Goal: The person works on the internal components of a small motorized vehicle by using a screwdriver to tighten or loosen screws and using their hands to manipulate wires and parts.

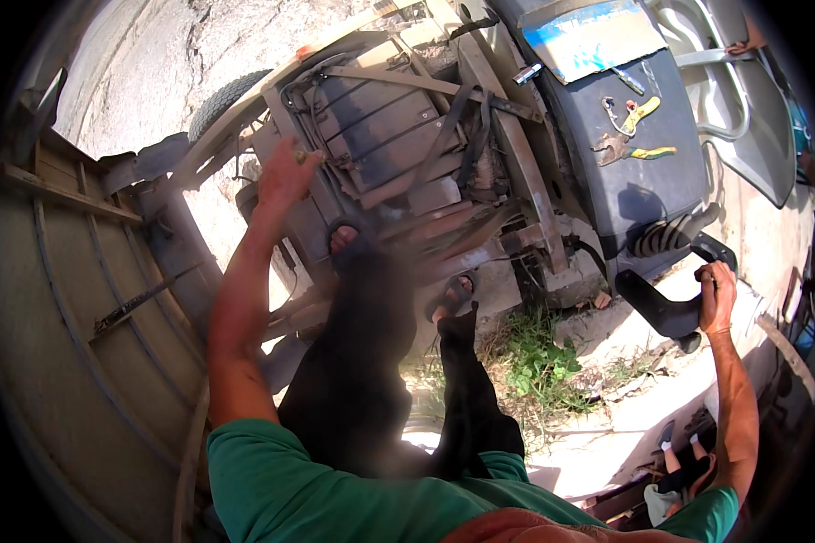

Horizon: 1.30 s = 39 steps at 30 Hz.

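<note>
My left hand (285, 176) is stretched out over a dusty metal frame (507, 154), its fingers curled. A small yellowish bit (314, 157) shows at the fingertips, too small to name. Far to the right, my right hand (718, 297) is closed on a black curved piece (658, 308) shaped like a chair armrest. That piece stands beside a dark padded surface (652, 195). On the padding lie pliers (636, 151) with yellow-green handles, a second yellow-handled tool (637, 116), a metal rod (628, 81) and a short metal cylinder (527, 74).
Slatted panels (371, 131) and loose straps (475, 127) sit within the frame around my sandalled feet. A ribbed panel (81, 299) rises at left, near a tyre (226, 104). Torn cardboard (598, 41) tops the padding. Weeds (539, 353) grow below; another person (684, 480) is at lower right.
</note>
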### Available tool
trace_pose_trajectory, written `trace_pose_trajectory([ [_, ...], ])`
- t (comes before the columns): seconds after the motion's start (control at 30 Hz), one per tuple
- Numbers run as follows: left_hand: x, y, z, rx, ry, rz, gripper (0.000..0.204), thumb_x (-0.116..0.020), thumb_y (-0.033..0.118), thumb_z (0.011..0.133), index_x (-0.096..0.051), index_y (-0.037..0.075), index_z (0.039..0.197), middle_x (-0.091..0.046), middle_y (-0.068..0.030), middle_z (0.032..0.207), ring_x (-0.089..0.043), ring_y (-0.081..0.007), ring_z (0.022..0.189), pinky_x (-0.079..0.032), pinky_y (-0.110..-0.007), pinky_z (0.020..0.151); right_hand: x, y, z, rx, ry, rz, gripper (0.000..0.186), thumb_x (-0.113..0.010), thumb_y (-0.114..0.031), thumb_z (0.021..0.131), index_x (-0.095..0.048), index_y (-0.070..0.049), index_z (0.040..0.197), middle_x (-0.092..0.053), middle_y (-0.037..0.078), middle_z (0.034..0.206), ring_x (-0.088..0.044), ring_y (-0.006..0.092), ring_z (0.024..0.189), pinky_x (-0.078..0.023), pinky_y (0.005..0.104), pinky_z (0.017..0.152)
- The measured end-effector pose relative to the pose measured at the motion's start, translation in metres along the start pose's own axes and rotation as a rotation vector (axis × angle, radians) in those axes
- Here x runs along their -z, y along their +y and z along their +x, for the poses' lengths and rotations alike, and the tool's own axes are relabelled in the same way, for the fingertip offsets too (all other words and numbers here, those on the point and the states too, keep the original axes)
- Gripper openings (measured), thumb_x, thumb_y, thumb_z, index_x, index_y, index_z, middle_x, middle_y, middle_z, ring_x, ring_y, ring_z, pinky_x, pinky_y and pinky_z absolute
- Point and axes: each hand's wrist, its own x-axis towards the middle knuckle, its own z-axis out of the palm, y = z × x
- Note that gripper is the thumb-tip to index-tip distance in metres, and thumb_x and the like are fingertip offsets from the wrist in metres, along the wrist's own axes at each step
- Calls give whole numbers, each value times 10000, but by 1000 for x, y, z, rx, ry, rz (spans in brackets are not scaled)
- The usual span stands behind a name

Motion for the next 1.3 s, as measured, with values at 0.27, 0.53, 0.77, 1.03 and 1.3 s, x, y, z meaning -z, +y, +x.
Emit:
trace_pose_trajectory([
  [0.27, 7, 18, 6, 143, -110, 38, 597, -632, 498, 956, -574, 49, 1345, -664, -235, 1283, -655, -424, 1168, -502, -517, 991, -1, -1, -3, -16, -4, -15, 272, -508, -220, 988, -592, -16, 827, -577, 131, 811, -548, 325, 830, -402, 407, 804],
  [0.53, -3, -4, 6, -34, -38, -12, 597, -630, 533, 961, -578, 76, 1341, -697, -227, 1231, -664, -421, 1156, -510, -524, 969, -1, -1, 0, 5, -6, -26, 281, -508, -236, 990, -602, -21, 836, -584, 130, 816, -555, 330, 833, -403, 410, 810],
  [0.77, 2, 4, 2, 10, -12, 3, 560, -625, 483, 967, -579, 62, 1333, -691, -230, 1232, -660, -421, 1159, -508, -517, 968, 1, -1, -1, -20, -21, -45, 297, -504, -260, 982, -630, -24, 852, -616, 134, 828, -581, 339, 843, -417, 414, 829],
  [1.03, 20, 29, 10, 203, -199, 80, 573, -665, 433, 950, -562, 53, 1367, -664, -237, 1294, -635, -426, 1212, -498, -504, 1011, 0, 2, -4, -38, -9, -48, 288, -503, -251, 977, -628, -27, 847, -615, 130, 824, -579, 336, 849, -418, 413, 829],
  [1.3, -5, -15, 10, -29, -15, 30, 614, -649, 480, 958, -550, 69, 1404, -677, -254, 1285, -661, -429, 1176, -503, -503, 1012, 1, -5, 1, -38, -25, -34, 291, -503, -254, 975, -626, -26, 844, -616, 130, 828, -578, 337, 848, -419, 411, 834],
])
